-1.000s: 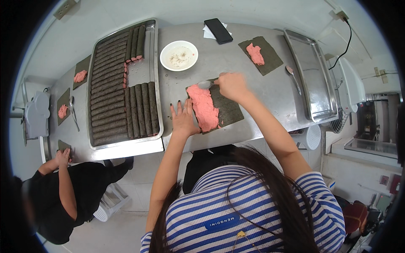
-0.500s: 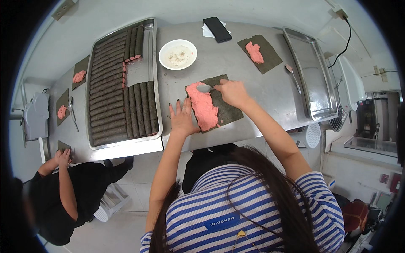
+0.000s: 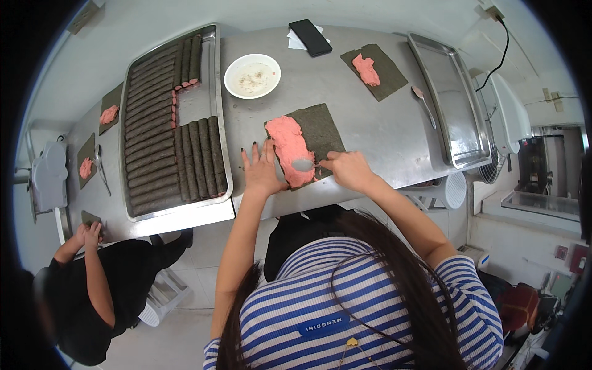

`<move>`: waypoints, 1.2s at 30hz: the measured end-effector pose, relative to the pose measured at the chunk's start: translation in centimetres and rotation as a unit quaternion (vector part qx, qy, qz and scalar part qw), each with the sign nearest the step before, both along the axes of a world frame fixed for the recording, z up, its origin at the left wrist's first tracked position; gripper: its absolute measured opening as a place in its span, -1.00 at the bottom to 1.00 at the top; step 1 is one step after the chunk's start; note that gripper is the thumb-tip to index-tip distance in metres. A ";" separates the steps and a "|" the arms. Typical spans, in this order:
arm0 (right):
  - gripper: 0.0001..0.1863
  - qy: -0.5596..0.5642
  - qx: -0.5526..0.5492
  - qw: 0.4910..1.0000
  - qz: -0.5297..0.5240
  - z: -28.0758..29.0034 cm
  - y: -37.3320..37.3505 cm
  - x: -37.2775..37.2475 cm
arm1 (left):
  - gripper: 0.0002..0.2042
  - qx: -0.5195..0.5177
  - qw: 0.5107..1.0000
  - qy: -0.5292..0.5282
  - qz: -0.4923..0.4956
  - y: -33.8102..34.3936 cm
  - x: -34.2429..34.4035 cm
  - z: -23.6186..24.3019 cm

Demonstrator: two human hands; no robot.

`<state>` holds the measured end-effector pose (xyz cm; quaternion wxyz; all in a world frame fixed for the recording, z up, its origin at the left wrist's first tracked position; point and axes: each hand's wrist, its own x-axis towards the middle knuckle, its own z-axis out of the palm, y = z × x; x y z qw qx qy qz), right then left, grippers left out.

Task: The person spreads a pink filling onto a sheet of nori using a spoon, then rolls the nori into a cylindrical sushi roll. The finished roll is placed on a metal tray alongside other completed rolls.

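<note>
A dark green seaweed sheet (image 3: 324, 129) lies on the steel table in front of me. Pink paste (image 3: 288, 145) covers its left part in a long band. My right hand (image 3: 350, 171) is closed round the handle of a metal spoon (image 3: 303, 165), whose bowl rests on the paste near its lower end. Fingers spread, my left hand (image 3: 261, 172) lies flat at the sheet's left edge, holding nothing.
Left stands a metal tray (image 3: 225, 160) of seaweed rolls; right, another tray (image 3: 453, 105). A white bowl (image 3: 252, 76), phone (image 3: 310, 37), second sheet (image 3: 385, 77) with paste and spoon (image 3: 424, 108) lie beyond. At far left a co-worker's hands (image 3: 90, 234) handle a seaweed piece.
My right hand has drawn the spoon from the paste's upper end toward its lower end, nearer me. My left hand stays beside the sheet. The whole view has shifted slightly.
</note>
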<state>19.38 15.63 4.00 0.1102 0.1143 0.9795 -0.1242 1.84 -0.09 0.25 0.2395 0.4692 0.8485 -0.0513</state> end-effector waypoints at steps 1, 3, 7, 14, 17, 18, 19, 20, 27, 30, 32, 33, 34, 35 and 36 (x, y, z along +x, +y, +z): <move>-0.66 0.000 -0.002 1.000 -0.001 0.1 -0.3 0.3 | 0.30 0.003 1.000 -0.002 0.000 0.0 0.0 0.0; -0.67 0.001 -0.004 1.000 -0.001 0.1 -0.7 0.8 | 0.29 0.001 1.000 0.002 -0.003 0.0 -0.1 -0.2; -0.71 0.014 0.005 1.000 0.010 0.0 -1.3 1.8 | 0.29 -0.001 1.000 0.003 -0.003 0.0 -0.1 -0.2; -0.76 0.027 0.037 0.998 0.034 -0.2 -2.4 2.7 | 0.32 -0.007 1.000 0.001 -0.007 0.2 -0.1 0.0; -0.80 0.027 0.052 0.997 0.047 -0.1 -3.0 2.7 | 0.32 -0.008 1.000 -0.003 -0.003 0.2 0.0 0.3; -0.80 0.027 0.057 0.997 0.055 -0.1 -3.1 2.6 | 0.32 -0.008 1.000 -0.003 -0.002 0.2 0.0 0.4; -0.80 0.027 0.063 0.996 0.062 -0.2 -3.1 2.5 | 0.32 -0.007 1.000 -0.004 0.000 0.2 0.0 0.4; -0.81 0.027 0.068 0.995 0.070 -0.3 -3.2 2.5 | 0.32 -0.009 1.000 -0.003 -0.001 0.3 0.0 0.3; -0.83 0.043 0.115 0.985 0.121 0.1 -1.7 2.6 | 0.28 -0.012 1.000 0.001 -0.002 0.3 0.0 -0.1; -0.83 0.048 0.121 0.984 0.125 0.0 -0.2 2.8 | 0.26 -0.002 1.000 0.001 0.000 0.2 0.0 -0.1; -0.84 0.050 0.119 0.984 0.122 0.0 0.5 2.9 | 0.25 0.000 1.000 -0.003 0.001 0.2 0.0 0.0; -0.83 0.054 0.114 0.985 0.120 0.2 0.9 3.0 | 0.26 0.000 1.000 -0.005 0.001 0.3 0.0 0.1; -0.81 0.057 0.108 0.985 0.119 0.6 1.3 2.9 | 0.26 -0.001 1.000 -0.006 0.002 0.2 0.0 0.1; -0.79 0.061 0.103 0.986 0.117 0.9 1.7 2.9 | 0.26 -0.002 1.000 -0.006 0.003 0.2 0.0 0.1; -0.78 0.073 0.091 0.987 0.108 0.8 2.4 3.1 | 0.26 -0.004 1.000 -0.005 0.004 0.2 0.0 0.1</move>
